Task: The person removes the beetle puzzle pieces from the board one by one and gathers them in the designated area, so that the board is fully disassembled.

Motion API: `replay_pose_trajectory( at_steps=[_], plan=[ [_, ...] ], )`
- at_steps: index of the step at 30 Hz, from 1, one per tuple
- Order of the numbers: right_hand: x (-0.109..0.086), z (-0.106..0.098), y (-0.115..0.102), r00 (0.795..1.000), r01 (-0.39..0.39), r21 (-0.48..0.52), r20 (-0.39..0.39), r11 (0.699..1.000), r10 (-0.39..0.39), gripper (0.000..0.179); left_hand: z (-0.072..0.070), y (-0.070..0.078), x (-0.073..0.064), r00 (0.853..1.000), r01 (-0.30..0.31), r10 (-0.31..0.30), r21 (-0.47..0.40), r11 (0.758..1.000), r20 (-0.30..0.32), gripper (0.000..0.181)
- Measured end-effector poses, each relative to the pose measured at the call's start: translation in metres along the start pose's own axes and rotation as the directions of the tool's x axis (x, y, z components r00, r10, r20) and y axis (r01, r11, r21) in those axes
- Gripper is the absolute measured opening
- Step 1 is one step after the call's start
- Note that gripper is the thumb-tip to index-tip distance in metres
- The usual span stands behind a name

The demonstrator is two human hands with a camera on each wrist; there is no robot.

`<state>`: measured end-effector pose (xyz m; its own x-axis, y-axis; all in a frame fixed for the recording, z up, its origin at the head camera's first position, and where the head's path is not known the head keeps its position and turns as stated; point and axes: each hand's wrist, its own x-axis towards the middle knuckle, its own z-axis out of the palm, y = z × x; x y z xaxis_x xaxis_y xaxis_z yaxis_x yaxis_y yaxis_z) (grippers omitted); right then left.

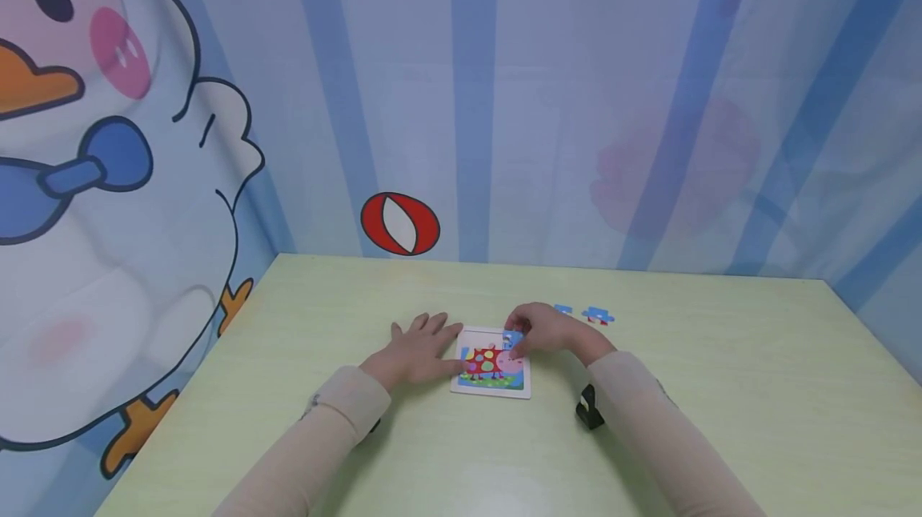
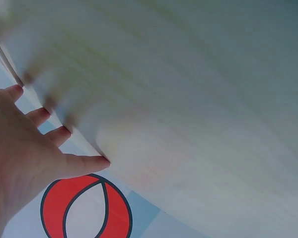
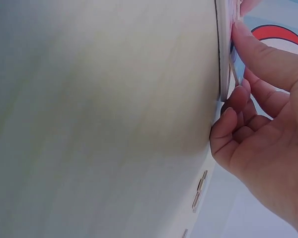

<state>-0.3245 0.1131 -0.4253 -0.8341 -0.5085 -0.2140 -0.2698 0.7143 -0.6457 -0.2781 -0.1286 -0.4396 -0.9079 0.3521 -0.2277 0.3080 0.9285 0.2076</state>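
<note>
A small square jigsaw board point(image 1: 479, 336) with a pale frame lies on the table, its picture showing a red spotted animal with a pink face. At its upper right corner, my right hand point(image 1: 545, 328) pinches a blue puzzle piece point(image 1: 512, 338). In the right wrist view, this piece point(image 3: 236, 70) is tilted between thumb and fingers beside the board's edge. My left hand point(image 1: 416, 354) lies spread with straight fingers on the left, its thumb touching the board. The left wrist view shows the left hand point(image 2: 30, 144) with its fingertips at the tabletop.
Two loose blue puzzle pieces lie behind the right hand; one piece point(image 1: 598, 314) shows fully, the other piece point(image 1: 563, 309) is partly hidden. The pale table point(image 1: 720, 357) ends at a printed curtain point(image 1: 562, 141). A black wrist device point(image 1: 589, 408) hangs under the right sleeve.
</note>
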Motion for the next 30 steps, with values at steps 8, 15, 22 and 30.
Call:
replay_pose_trajectory(
  at_steps=[8,15,22,30],
  plan=[
    [-0.0007,-0.0009,0.0011,1.000,0.021,0.031,0.003,0.999,-0.021,0.026,0.0007,0.0005,-0.0005,1.000,0.001,-0.001,0.004,1.000,-0.005,0.075],
    [0.0003,-0.0033,0.0048,0.998,0.068,0.030,0.013,0.997,-0.068,0.020,0.0005,0.0010,-0.0007,1.000,-0.006,0.006,0.011,1.000,-0.002,0.075],
    [-0.0015,-0.0053,0.0076,0.995,0.092,0.062,0.030,0.994,-0.094,0.013,0.0001,0.0018,-0.0012,1.000,-0.001,0.001,0.014,1.000,0.000,0.076],
    [-0.0021,-0.0068,0.0094,0.994,0.097,0.088,0.041,0.991,-0.101,0.009,-0.0007,0.0021,-0.0015,1.000,0.002,-0.002,0.011,1.000,0.001,0.076]
  ],
)
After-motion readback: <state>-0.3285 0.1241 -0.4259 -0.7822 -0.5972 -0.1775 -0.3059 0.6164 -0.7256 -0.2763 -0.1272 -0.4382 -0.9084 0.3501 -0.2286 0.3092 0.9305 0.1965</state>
